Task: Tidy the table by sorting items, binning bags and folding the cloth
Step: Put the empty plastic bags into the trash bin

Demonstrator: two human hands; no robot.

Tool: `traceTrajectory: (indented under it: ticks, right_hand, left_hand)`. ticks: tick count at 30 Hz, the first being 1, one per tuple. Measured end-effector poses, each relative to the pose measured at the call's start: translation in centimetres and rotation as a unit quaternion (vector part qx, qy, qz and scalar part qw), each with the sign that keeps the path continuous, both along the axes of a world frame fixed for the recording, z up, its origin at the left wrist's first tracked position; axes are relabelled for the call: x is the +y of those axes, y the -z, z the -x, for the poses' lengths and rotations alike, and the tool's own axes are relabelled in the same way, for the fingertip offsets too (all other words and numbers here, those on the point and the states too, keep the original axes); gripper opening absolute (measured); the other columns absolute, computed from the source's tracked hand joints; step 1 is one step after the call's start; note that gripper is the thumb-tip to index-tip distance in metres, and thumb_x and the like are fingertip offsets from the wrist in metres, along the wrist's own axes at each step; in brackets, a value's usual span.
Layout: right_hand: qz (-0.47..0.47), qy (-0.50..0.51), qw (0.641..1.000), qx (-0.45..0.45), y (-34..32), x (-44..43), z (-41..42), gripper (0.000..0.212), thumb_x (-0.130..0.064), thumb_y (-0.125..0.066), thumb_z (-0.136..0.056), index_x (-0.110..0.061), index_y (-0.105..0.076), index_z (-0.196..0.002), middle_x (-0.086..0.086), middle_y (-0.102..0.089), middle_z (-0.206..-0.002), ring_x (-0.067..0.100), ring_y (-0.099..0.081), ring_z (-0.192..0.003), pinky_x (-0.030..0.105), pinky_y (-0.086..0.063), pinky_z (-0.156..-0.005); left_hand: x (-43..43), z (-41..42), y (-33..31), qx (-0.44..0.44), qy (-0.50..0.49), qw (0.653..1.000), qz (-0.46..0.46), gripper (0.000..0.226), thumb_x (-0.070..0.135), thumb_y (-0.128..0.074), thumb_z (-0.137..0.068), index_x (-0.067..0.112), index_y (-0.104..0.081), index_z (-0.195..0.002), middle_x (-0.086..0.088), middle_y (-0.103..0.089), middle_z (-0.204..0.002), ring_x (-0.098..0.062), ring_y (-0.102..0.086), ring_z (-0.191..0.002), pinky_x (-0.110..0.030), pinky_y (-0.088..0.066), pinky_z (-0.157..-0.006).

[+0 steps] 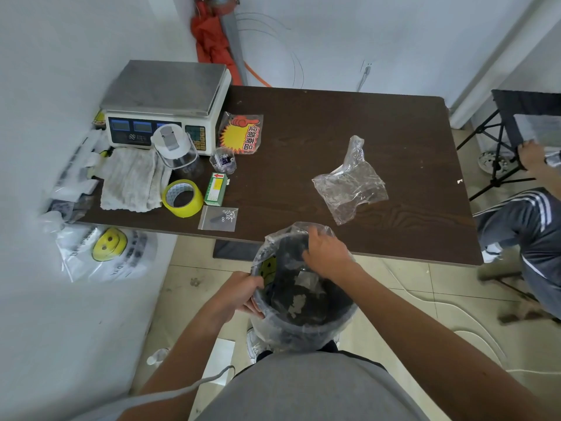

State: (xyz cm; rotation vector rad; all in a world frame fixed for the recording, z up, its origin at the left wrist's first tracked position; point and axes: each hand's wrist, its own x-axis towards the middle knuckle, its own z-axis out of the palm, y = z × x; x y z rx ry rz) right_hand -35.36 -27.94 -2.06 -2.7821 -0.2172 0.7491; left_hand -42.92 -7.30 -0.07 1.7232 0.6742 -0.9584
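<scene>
A black bin [315, 326] lined with a clear plastic bag stands below the table's near edge. My left hand [243, 291] grips the bin's left rim and the liner. My right hand [326, 252] reaches over the far rim, fingers curled on the liner's edge. A crumpled clear plastic bag [349, 183] lies on the dark brown table [334, 123]. At the left a folded whitish cloth [130, 180] lies flat. Near it are a yellow tape roll [183, 198], a green box [216, 189], a small zip bag of screws [219, 218] and a promo label packet [241, 133].
A weighing scale [165, 101] sits at the table's back left, with a clear lidded jar [177, 153] and a small cup [224, 161] before it. Plastic bags [103, 253], one with a smiley print, hang off the left edge. A seated person [528, 226] is at the right.
</scene>
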Motion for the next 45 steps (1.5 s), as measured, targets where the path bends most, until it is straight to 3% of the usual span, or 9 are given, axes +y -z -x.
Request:
traceTrajectory:
  ticks: [4,7,13,19,24,33,36,40,45]
  right_hand:
    - [-0.035,-0.057,0.997,-0.035,0.9,0.2,0.7,0.056,-0.017,-0.051,-0.096,-0.02,-0.036,-0.15,0.008,-0.057,-0.141,0.031,-0.063,-0.113,0.044,-0.054,-0.09]
    - [-0.045,-0.106,0.992,-0.051,1.3,0.7,1.7,0.039,-0.02,-0.048,-0.098,-0.021,-0.049,-0.138,0.008,-0.06,-0.13,0.034,-0.065,-0.102,0.044,-0.055,-0.082]
    - [-0.031,-0.181,0.977,0.113,2.9,1.8,4.0,0.034,-0.036,-0.049,-0.099,-0.012,-0.071,-0.107,0.011,-0.07,-0.102,0.029,-0.067,-0.092,0.043,-0.055,-0.086]
    - [-0.027,-0.11,0.937,0.329,4.8,2.3,5.3,0.052,-0.044,-0.038,-0.1,-0.02,-0.05,-0.144,0.01,-0.051,-0.146,0.032,-0.049,-0.13,0.046,-0.036,-0.111]
    - [-0.013,-0.135,0.973,0.189,5.3,1.5,4.3,0.031,-0.023,-0.051,-0.095,-0.016,-0.066,-0.122,0.012,-0.067,-0.12,0.031,-0.063,-0.107,0.041,-0.052,-0.089]
    - [-0.064,-0.064,0.995,-0.044,2.4,-0.4,0.7,0.027,-0.032,-0.056,-0.096,-0.014,-0.052,-0.116,0.008,-0.05,-0.122,0.03,-0.061,-0.093,0.041,-0.051,-0.071]
    - [-0.095,0.003,0.988,-0.121,1.9,-1.2,-0.5,0.022,-0.029,-0.053,-0.096,-0.014,-0.053,-0.112,0.006,-0.048,-0.115,0.026,-0.059,-0.092,0.04,-0.053,-0.077]
    - [-0.077,0.051,0.98,-0.174,2.0,-2.8,-2.2,0.034,-0.027,-0.053,-0.095,-0.009,-0.054,-0.124,0.011,-0.048,-0.124,0.029,-0.053,-0.113,0.042,-0.051,-0.093]
    - [-0.008,0.067,0.994,-0.084,2.1,-4.5,-3.8,0.05,-0.035,-0.045,-0.099,-0.012,-0.044,-0.143,0.014,-0.019,-0.161,0.039,-0.033,-0.14,0.051,-0.039,-0.108]
  left_hand:
    - [0.1,0.0,0.2,0.0,0.005,1.0,-0.004,0.023,0.011,-0.052,-0.095,-0.002,-0.062,-0.111,-0.022,-0.077,-0.084,-0.034,-0.078,-0.074,-0.036,-0.064,-0.071]
    - [0.1,0.1,0.2,-0.006,0.006,1.0,-0.002,0.022,0.013,-0.053,-0.096,-0.003,-0.065,-0.107,-0.02,-0.078,-0.083,-0.034,-0.078,-0.077,-0.036,-0.065,-0.073]
    - [-0.1,0.1,0.2,-0.011,-0.002,1.0,0.0,0.02,0.011,-0.055,-0.093,-0.003,-0.067,-0.102,-0.022,-0.077,-0.081,-0.037,-0.077,-0.077,-0.038,-0.065,-0.075]
    - [-0.5,0.3,0.1,-0.002,-0.013,1.0,0.01,0.024,0.008,-0.055,-0.09,-0.007,-0.066,-0.105,-0.026,-0.076,-0.082,-0.039,-0.076,-0.074,-0.04,-0.065,-0.074]
    - [-0.4,0.3,0.4,-0.002,-0.011,1.0,0.012,0.025,0.009,-0.056,-0.089,-0.008,-0.068,-0.103,-0.026,-0.076,-0.084,-0.042,-0.076,-0.079,-0.044,-0.065,-0.078]
    - [-0.5,0.1,0.1,0.002,0.001,1.0,0.002,0.024,0.013,-0.056,-0.095,-0.002,-0.064,-0.112,-0.02,-0.078,-0.086,-0.033,-0.078,-0.077,-0.034,-0.064,-0.068]
    - [-0.7,0.0,-0.2,0.006,-0.001,1.0,-0.003,0.022,0.011,-0.055,-0.094,-0.002,-0.065,-0.108,-0.02,-0.078,-0.084,-0.03,-0.077,-0.071,-0.031,-0.064,-0.066]
    - [-0.8,-0.1,-0.1,0.006,-0.001,1.0,-0.006,0.023,0.011,-0.053,-0.094,-0.002,-0.065,-0.109,-0.02,-0.078,-0.084,-0.03,-0.077,-0.07,-0.033,-0.064,-0.068]
    - [-0.9,0.1,-0.1,0.001,-0.008,1.0,-0.01,0.024,0.012,-0.053,-0.094,-0.002,-0.065,-0.109,-0.021,-0.077,-0.082,-0.031,-0.077,-0.069,-0.035,-0.065,-0.07]
